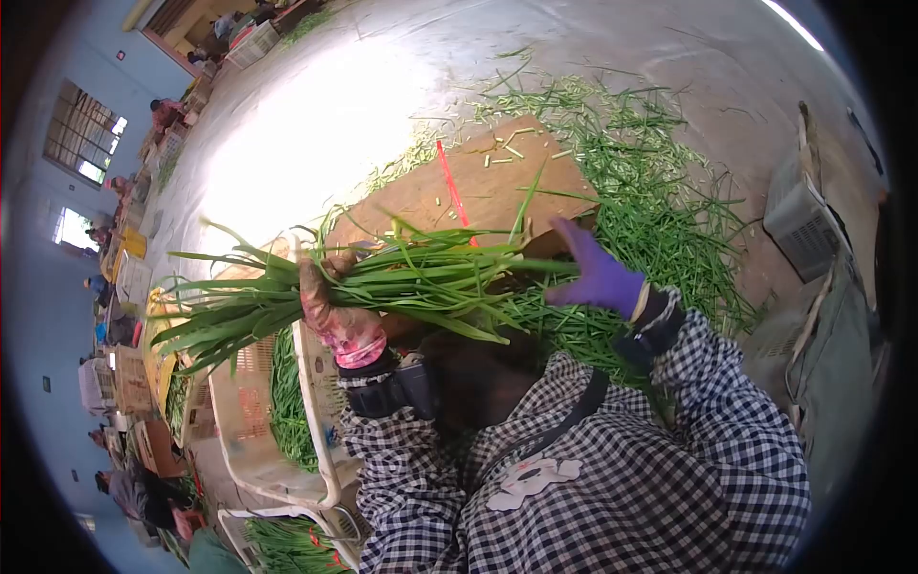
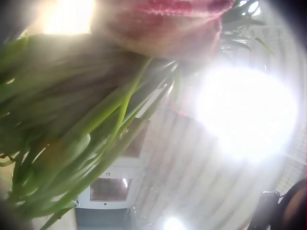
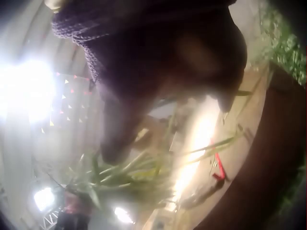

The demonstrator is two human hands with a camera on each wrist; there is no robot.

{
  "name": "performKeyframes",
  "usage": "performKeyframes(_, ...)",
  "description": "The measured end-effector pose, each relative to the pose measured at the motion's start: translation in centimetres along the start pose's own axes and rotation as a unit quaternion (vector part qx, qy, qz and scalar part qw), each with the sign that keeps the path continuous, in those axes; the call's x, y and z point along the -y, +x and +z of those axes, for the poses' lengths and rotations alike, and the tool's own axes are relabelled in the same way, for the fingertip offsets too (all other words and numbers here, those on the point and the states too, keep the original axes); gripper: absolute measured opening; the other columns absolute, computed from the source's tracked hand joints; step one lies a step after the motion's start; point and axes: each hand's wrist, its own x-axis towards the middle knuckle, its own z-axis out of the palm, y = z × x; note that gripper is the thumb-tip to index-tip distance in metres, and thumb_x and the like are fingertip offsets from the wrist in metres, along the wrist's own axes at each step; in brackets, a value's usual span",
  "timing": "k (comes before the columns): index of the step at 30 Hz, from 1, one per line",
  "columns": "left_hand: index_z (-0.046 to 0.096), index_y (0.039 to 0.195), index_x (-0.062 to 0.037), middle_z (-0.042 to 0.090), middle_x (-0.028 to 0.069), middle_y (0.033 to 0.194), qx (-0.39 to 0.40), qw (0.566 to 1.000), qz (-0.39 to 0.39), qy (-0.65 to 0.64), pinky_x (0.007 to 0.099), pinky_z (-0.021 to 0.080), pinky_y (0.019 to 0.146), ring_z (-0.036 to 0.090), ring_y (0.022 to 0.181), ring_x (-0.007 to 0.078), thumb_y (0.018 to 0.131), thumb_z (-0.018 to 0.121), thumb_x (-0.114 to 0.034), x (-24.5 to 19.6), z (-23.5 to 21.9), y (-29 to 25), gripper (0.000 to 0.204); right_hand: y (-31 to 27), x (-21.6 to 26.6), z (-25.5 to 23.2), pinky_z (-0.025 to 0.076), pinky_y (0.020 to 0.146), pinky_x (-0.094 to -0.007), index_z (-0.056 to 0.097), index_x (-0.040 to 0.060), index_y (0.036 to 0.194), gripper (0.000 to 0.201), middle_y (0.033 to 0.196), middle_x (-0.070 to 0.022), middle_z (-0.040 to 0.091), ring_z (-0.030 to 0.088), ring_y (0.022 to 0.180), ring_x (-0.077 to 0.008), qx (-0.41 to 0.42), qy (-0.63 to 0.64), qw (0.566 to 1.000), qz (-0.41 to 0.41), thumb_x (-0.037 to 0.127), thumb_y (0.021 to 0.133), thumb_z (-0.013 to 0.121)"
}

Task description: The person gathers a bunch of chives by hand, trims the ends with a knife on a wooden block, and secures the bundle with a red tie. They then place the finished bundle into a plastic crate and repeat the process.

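A thick bunch of long green stalks [image 1: 421,277] lies across the front of the body in the head view. The left hand [image 1: 333,311], in a stained pink and white glove, grips the bunch near its middle; in the left wrist view the glove [image 2: 168,24] is blurred above the leaves [image 2: 105,129]. At the bunch's right end is the right hand [image 1: 604,274] in a purple glove, fingers and thumb spread apart. In the right wrist view the dark glove [image 3: 163,62] is above the stalks [image 3: 124,177], with its fingers apart.
A brown board [image 1: 382,206] with a red strip [image 1: 451,187] and cut pieces lies beyond the bunch. Loose stalks [image 1: 660,220] cover the floor at right. A white crate [image 1: 320,421] holding stalks stands at left, a grey crate [image 1: 801,215] far right. Other people sit along the left wall.
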Motion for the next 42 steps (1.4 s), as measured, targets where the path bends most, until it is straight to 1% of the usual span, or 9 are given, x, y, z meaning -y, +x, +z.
performKeyframes(8, 0.05, 0.084, -0.0082, 0.044, 0.0017, 0.062, 0.094, 0.99, -0.038, -0.101, 0.0351, 0.048, 0.072, 0.053, 0.066, 0.016, 0.086, 0.056, -0.017, -0.8, 0.9, -3.3, 0.011, 3.4, 8.7, 2.9, 0.021, 0.107, -0.0386, 0.015, 0.0002, 0.139, 0.108, 0.141, -0.0231, 0.02, 0.022, 0.131, -0.0342, -0.015, -0.06, 0.951, -0.302, 0.039, 0.06, 0.077)
performKeyframes(15, 0.055, 0.09, -0.0082, 0.049, 0.0036, 0.062, 0.245, 0.955, -0.053, -0.16, 0.0397, 0.048, 0.072, 0.056, 0.07, 0.0228, 0.085, 0.054, -0.019, 0.9, 1.6, -3.6, 0.012, 5.0, 11.6, 6.4, 0.047, 0.078, -0.0284, 0.041, -0.0025, 0.122, 0.051, 0.098, -0.0091, 0.064, 0.06, 0.09, -0.0156, 0.024, 0.262, 0.962, -0.069, 0.019, 0.081, 0.063)
performKeyframes(17, 0.056, 0.082, -0.0091, 0.051, 0.0049, 0.061, 0.107, 0.98, -0.004, -0.168, 0.0399, 0.048, 0.069, 0.057, 0.071, 0.0242, 0.086, 0.053, -0.022, 1.2, 1.7, -3.7, 0.014, 5.6, 9.8, 8.0, 0.045, 0.053, -0.0234, 0.054, 0.0027, 0.1, 0.023, 0.069, 0.0006, 0.06, 0.056, 0.06, -0.0095, -0.129, 0.39, 0.896, -0.168, 0.022, 0.087, 0.056)
performKeyframes(21, 0.051, 0.07, -0.013, 0.05, 0.0009, 0.062, 0.074, 0.956, -0.082, -0.27, 0.0378, 0.048, 0.066, 0.056, 0.072, 0.024, 0.084, 0.056, -0.026, 0.1, -3.4, -0.7, 0.02, 5.5, 2.8, 1.5, 0.02, 0.034, -0.0181, 0.054, 0.0136, 0.088, 0.025, 0.052, 0.0073, 0.034, 0.025, 0.038, -0.0015, 0.134, 0.856, 0.498, -0.034, 0.035, 0.094, 0.042)
performKeyframes(26, 0.05, 0.07, -0.0177, 0.049, -0.0061, 0.067, 0.32, 0.881, 0.109, -0.331, 0.0273, 0.042, 0.064, 0.043, 0.058, 0.0058, 0.076, 0.063, -0.01, 1.7, -7.4, 2.1, 0.016, -1.0, -1.8, -4.1, 0.022, 0.031, -0.019, 0.052, 0.0104, 0.097, 0.026, 0.046, 0.0087, 0.036, 0.024, 0.032, -0.0024, 0.038, 0.698, 0.708, 0.1, 0.034, 0.093, 0.042)
performKeyframes(28, 0.046, 0.071, -0.0168, 0.044, -0.0066, 0.063, 0.307, 0.88, 0.067, -0.356, 0.0275, 0.04, 0.063, 0.039, 0.055, 0.006, 0.079, 0.055, -0.011, 0.0, -5.8, 1.3, 0.014, -2.6, -3.8, -6.3, 0.043, 0.043, -0.0224, 0.047, 0.0075, 0.117, 0.042, 0.08, -0.0058, 0.061, 0.055, 0.053, -0.0104, 0.187, 0.123, 0.944, 0.242, 0.038, 0.088, 0.048)
performKeyframes(31, 0.038, 0.072, -0.0149, 0.035, -0.0076, 0.054, 0.283, 0.87, -0.019, -0.404, 0.0278, 0.035, 0.061, 0.032, 0.049, 0.0063, 0.087, 0.039, -0.015, -1.2, -6.7, 2.0, 0.015, -5.2, -4.6, -5.3, 0.05, 0.076, -0.0292, 0.028, 0.004, 0.136, 0.071, 0.128, -0.0218, 0.044, 0.056, 0.106, -0.0248, 0.221, -0.17, 0.958, 0.064, 0.04, 0.082, 0.056)
performKeyframes(34, 0.036, 0.07, -0.0151, 0.031, -0.0082, 0.053, 0.06, 0.976, 0.134, 0.159, 0.0254, 0.032, 0.062, 0.03, 0.049, 0.0059, 0.092, 0.034, -0.016, 0.4, -16.0, 6.2, 0.022, -3.6, 2.5, -4.0, 0.039, 0.097, -0.0354, 0.01, 0.0021, 0.141, 0.089, 0.144, -0.0243, 0.016, 0.031, 0.129, -0.0282, 0.246, 0.242, 0.936, 0.065, 0.032, 0.078, 0.066)
performKeyframes(42, 0.043, 0.064, -0.0205, 0.031, -0.0097, 0.053, 0.24, 0.932, 0.031, -0.27, 0.0255, 0.032, 0.066, 0.035, 0.052, 0.0046, 0.087, 0.043, -0.017, -1.2, -6.1, 1.0, 0.024, -0.9, 1.9, 3.6, 0.032, 0.035, -0.0188, 0.061, 0.007, 0.093, 0.022, 0.07, 0.0006, 0.057, 0.046, 0.046, -0.0045, 0.135, 0.281, 0.95, 0.005, 0.027, 0.083, 0.061)
